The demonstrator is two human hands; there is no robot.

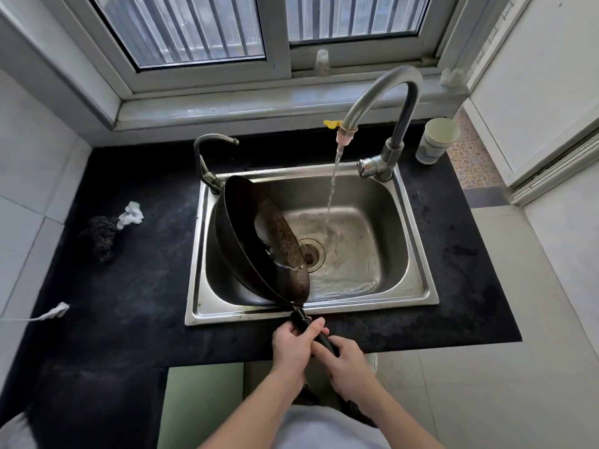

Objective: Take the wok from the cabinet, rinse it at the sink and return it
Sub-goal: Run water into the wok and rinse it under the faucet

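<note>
Holding the wok (pixel 259 241) by its black handle (pixel 303 320) with both hands. Left hand (pixel 291 346) wrapped tight round the handle up near the pan, right hand (pixel 346 358) curled round the far end just behind it. No loose fingers on either. Tipped way up on its edge in the left half of the sink (pixel 421 254), open side facing the drain (pixel 310 254), handle poking out over the front rim. Dark and rusty-speckled inside, bit of water sitting at the low rim. Stream of water (pixel 334 179) from the tap (pixel 382 98) landing just right of it, on bare basin.
</note>
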